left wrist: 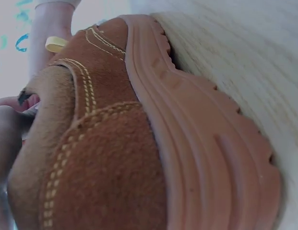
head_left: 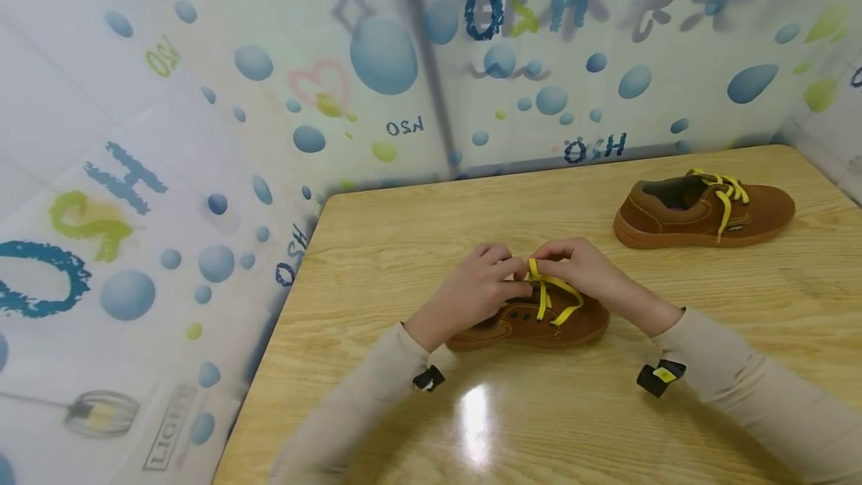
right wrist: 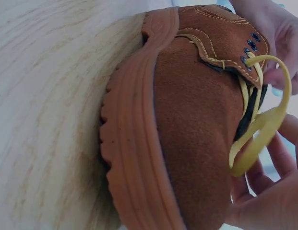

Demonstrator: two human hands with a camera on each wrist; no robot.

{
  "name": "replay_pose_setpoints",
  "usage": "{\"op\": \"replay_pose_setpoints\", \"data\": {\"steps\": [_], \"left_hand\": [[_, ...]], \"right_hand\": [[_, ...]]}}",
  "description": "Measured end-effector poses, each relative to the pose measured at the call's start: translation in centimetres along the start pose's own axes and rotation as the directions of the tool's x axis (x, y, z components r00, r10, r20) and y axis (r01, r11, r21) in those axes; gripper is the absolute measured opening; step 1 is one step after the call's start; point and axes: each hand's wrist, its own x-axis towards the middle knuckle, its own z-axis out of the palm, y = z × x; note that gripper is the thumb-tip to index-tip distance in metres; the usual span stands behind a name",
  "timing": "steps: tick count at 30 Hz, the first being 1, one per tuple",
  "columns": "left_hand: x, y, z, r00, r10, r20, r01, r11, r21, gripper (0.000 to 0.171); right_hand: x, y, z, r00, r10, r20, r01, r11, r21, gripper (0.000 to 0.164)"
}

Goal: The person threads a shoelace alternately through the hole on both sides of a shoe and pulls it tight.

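A brown suede shoe [head_left: 518,328] with yellow stitching stands on the wooden table, its toe toward the right. Yellow shoelace [head_left: 569,313] hangs loose over its side, threaded only near the toe; several dark eyelets [right wrist: 252,45] show bare. My left hand [head_left: 481,287] grips the shoe at its opening, with the thumb along the eyelet flap. From the far side my right hand [head_left: 589,272] pinches the shoelace over the tongue, fingertips close to the left ones. In the right wrist view a lace loop arcs out beside the right fingers [right wrist: 256,177]. The left wrist view shows the heel [left wrist: 110,167].
A second brown shoe [head_left: 707,212], with yellow lace through its eyelets, sits at the back right of the table [head_left: 404,230]. Patterned curtain-like walls [head_left: 377,141] rise along the table's back and left edges. Black straps [head_left: 660,378] are worn at both wrists.
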Motion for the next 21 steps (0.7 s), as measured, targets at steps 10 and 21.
{"op": "replay_pose_setpoints", "data": {"steps": [10, 21], "left_hand": [[-1.3, 0.4, -1.6, 0.992, -0.033, -0.125, 0.023, 0.996, -0.088, 0.011], [-3.2, 0.9, -3.1, 0.973, -0.057, -0.224, 0.031, 0.992, -0.12, 0.009]], "right_hand": [[-0.1, -0.4, -0.1, 1.0, -0.011, 0.011, 0.01, 0.994, 0.112, 0.034], [-0.2, -0.9, 0.1, 0.998, 0.059, 0.02, -0.061, 0.991, 0.123, 0.043]]}}
